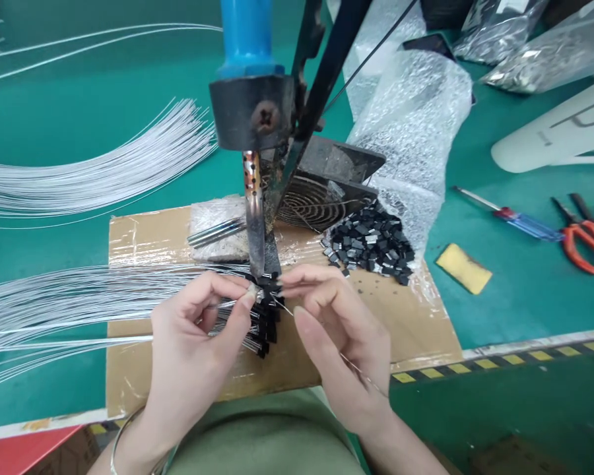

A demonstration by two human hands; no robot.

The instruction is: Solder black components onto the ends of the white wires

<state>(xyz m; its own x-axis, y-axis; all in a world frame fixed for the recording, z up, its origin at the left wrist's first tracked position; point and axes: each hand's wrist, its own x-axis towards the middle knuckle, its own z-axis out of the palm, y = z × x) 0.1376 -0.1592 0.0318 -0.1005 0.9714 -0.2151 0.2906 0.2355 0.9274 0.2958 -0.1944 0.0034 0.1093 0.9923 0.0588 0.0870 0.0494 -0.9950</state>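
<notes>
My left hand (198,343) is closed in a pinch on a small silvery connector (260,295), just below the tip of a soldering iron (255,231) that hangs point-down in a black clamp. White wires run leftward from beneath this hand. Thin solder wire (286,307) passes through my right hand (349,336), whose thumb and fingers are curled around it, and its end reaches toward the connector. Under my fingertips lies a row of black-ended wires (264,330) on a cardboard sheet (416,323). Fingers partly hide the exact contact at the iron tip.
Loose black connector pieces (371,241) are piled beside a black fan (321,198). Behind lies bubble wrap (416,112). To the right are a screwdriver (519,221), scissors (589,241) and a yellow sponge (464,268). A white wire bundle (103,181) rests at left.
</notes>
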